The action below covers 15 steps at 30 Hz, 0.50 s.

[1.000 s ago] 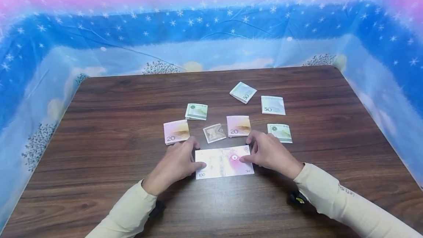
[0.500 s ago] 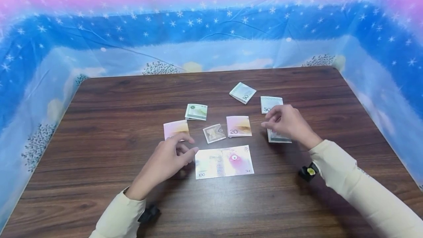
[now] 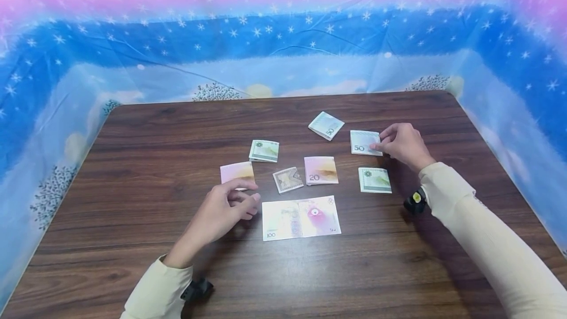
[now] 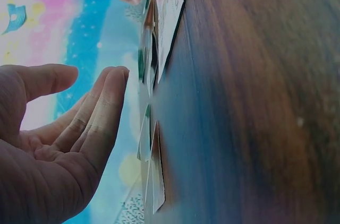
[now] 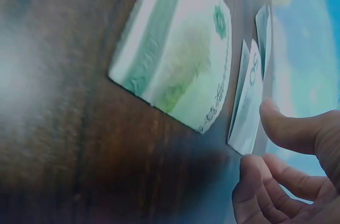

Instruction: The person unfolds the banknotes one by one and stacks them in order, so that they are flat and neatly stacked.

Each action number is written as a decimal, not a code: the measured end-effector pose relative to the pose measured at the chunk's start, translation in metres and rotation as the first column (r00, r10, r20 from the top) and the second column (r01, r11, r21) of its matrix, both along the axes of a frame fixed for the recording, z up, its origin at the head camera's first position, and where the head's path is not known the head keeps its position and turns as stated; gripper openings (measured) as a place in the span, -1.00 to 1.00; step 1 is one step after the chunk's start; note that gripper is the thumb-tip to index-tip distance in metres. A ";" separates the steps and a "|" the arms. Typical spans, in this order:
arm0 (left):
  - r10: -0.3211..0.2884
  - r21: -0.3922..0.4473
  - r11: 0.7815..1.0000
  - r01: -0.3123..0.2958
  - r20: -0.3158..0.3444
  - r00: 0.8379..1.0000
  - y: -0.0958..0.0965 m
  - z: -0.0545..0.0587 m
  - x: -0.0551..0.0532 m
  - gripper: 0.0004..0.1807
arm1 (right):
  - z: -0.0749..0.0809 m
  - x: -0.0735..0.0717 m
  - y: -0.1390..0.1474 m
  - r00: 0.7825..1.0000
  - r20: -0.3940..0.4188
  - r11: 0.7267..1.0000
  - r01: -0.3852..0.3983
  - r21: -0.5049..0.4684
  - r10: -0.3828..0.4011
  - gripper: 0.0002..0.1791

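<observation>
My right hand [image 3: 405, 146] is at the right end of a folded green 50 banknote [image 3: 361, 143]. Its thumb overlaps that end in the head view, while the right wrist view has thumb and fingertips apart around it. My left hand [image 3: 221, 215] hovers with loosely bent fingers and holds nothing. It partly hides a folded 20 banknote [image 3: 236, 170] behind it. Between the hands and nearer the person, an unfolded 100 banknote [image 3: 279, 221] lies flat with a crease across its middle.
Other folded banknotes lie about: a second 50 note [image 3: 326, 125], a second 20 note [image 3: 321, 170], a small brown note [image 3: 288, 179], and green notes at left [image 3: 264, 150] and right [image 3: 375, 180]. A patterned cloth [image 3: 283, 28] surrounds the wooden table [image 3: 146, 161].
Both hands have let go of the 100 note. My right hand has travelled right and away to the 50 note; my left hand has drawn back slightly left.
</observation>
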<state>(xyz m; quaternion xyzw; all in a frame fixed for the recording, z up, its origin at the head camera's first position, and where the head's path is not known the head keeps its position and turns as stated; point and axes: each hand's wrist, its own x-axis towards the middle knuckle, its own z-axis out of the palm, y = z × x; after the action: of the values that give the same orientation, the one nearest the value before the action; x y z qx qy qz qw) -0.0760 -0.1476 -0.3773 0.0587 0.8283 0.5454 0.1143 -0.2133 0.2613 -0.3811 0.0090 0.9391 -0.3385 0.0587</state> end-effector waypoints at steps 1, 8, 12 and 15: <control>0.000 0.000 1.000 0.000 0.004 1.000 0.000 0.000 0.000 -0.67 | -0.001 -0.002 0.001 1.000 0.003 1.000 0.000 0.004 0.000 -0.50; 0.004 0.026 1.000 -0.005 0.026 1.000 0.000 -0.002 -0.001 -0.67 | -0.005 -0.016 0.000 0.998 0.061 1.000 0.008 -0.001 -0.008 -0.34; 0.002 0.037 0.999 -0.004 0.035 0.999 0.000 -0.002 -0.001 -0.67 | -0.007 -0.023 -0.001 0.996 0.084 1.000 0.023 0.005 -0.023 -0.28; -0.004 0.040 0.999 0.003 0.037 0.999 0.000 -0.002 -0.001 -0.68 | -0.009 -0.027 -0.001 0.994 0.098 0.999 0.040 0.012 -0.041 -0.27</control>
<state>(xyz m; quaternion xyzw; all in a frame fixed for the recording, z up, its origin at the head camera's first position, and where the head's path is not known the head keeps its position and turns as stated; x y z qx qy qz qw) -0.0774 -0.1480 -0.3790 0.0525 0.8148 0.5627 0.1293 -0.2401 0.2598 -0.3899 0.0451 0.9363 -0.3343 0.0977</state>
